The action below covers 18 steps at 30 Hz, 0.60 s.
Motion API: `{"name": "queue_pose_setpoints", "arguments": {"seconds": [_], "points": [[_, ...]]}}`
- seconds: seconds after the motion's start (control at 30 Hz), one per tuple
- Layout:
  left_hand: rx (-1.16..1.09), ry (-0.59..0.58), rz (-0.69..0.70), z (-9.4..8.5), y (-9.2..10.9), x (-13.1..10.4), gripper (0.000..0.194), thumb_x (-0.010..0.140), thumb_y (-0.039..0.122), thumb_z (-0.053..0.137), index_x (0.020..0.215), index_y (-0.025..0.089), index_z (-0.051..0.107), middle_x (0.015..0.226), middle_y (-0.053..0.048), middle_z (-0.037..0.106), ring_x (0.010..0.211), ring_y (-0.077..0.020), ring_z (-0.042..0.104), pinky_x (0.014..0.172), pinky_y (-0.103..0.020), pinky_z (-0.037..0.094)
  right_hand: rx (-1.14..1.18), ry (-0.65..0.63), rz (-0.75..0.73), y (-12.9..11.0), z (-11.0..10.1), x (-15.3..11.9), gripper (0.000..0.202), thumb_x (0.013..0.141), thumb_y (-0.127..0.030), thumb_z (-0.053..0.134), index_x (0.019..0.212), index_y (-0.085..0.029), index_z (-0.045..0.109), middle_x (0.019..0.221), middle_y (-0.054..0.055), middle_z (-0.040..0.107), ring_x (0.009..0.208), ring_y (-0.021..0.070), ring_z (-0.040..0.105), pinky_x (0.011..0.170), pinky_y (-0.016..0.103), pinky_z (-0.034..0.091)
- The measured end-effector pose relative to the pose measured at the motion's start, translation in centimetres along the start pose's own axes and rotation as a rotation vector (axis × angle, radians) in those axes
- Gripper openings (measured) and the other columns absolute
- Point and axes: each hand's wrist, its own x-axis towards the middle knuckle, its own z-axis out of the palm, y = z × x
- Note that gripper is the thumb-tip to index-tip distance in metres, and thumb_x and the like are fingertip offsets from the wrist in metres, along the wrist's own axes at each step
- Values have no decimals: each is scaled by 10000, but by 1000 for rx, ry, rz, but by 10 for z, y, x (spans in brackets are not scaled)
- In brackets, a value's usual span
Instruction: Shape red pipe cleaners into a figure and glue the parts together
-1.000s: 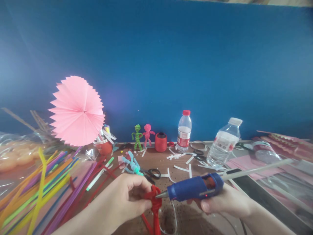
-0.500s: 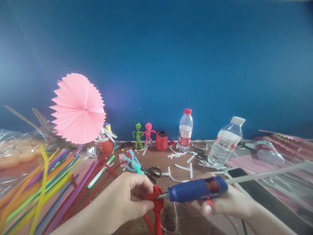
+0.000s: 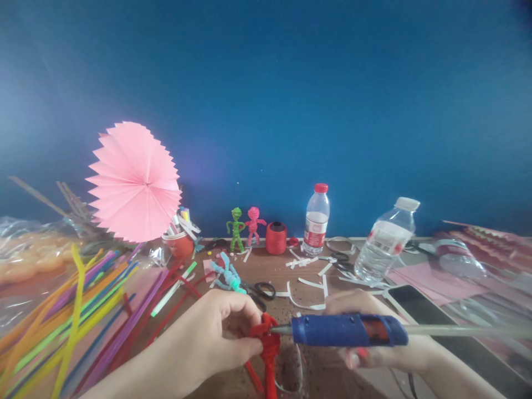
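Blue glue gun (image 3: 349, 330) — lvl now, tilted b4.

See a fuzzy red twist (image 3: 271, 348), bunched into a knot at the top, with a straight stem hanging down below. Held upright, low in the middle. Just to the right, see a blue glue gun (image 3: 332, 331), held almost flat. Points a thin gray tip (image 3: 282, 330) left, at the red knot; too blurry to tell if touching. Has a long, cloudy glue stick (image 3: 453, 331) poking straight out the back
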Motion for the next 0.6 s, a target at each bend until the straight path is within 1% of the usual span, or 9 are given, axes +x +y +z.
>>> {"name": "queue_pose_setpoints", "arguments": {"seconds": [0.07, 0.13, 0.2, 0.27, 0.37, 0.5, 0.6], "points": [[4, 29, -6, 0, -1, 1, 67, 639, 184, 645, 656, 158, 585, 700, 2, 662, 641, -155, 582, 593, -253, 405, -14, 10, -56, 3, -1, -1, 502, 749, -657, 564, 747, -158, 615, 594, 10, 577, 559, 140, 497, 566, 269, 376], [10, 41, -2, -1, -1, 2, 84, 642, 194, 657, 652, 156, 582, 695, -2, 662, 645, -159, 587, 589, -255, 403, -33, 30, -82, 4, -2, -2, 509, 760, -659, 554, 802, -156, 620, 612, 17, 595, 581, 144, 523, 592, 275, 404], [3, 21, 0, -2, 1, 1, 90, 664, 203, 661, 663, 155, 585, 707, -6, 663, 667, -162, 596, 603, -257, 410, -50, 40, -87, 4, -3, -3, 494, 763, -651, 560, 789, -162, 620, 634, 23, 597, 586, 142, 528, 584, 271, 414], [-17, -13, -3, -3, 3, 0, 96, 688, 219, 661, 681, 156, 588, 733, -13, 671, 696, -167, 608, 621, -259, 419, -57, 23, -68, 4, -4, -3, 477, 765, -639, 567, 742, -164, 617, 638, 21, 584, 570, 135, 512, 548, 257, 405], [4, 0, -11, -3, 4, -1, 98, 680, 221, 660, 673, 158, 584, 755, -24, 690, 717, -180, 623, 632, -268, 429, -40, 2, -28, 5, -6, -3, 507, 766, -657, 544, 692, -160, 613, 627, 14, 558, 559, 130, 489, 530, 250, 398], [48, 7, 11, 0, -1, 1, 56, 652, 189, 618, 658, 163, 568, 781, -45, 702, 719, -205, 635, 640, -299, 439, -3, -6, -20, 5, -5, -5, 559, 757, -696, 510, 718, -152, 635, 652, 29, 566, 611, 154, 507, 584, 273, 419], [26, -3, 15, 2, -5, 2, 53, 624, 182, 592, 651, 167, 550, 773, -60, 704, 688, -222, 645, 613, -310, 435, -5, 28, -19, 6, -2, -8, 529, 752, -679, 541, 759, -159, 633, 682, 31, 566, 659, 167, 518, 626, 283, 429]]}}
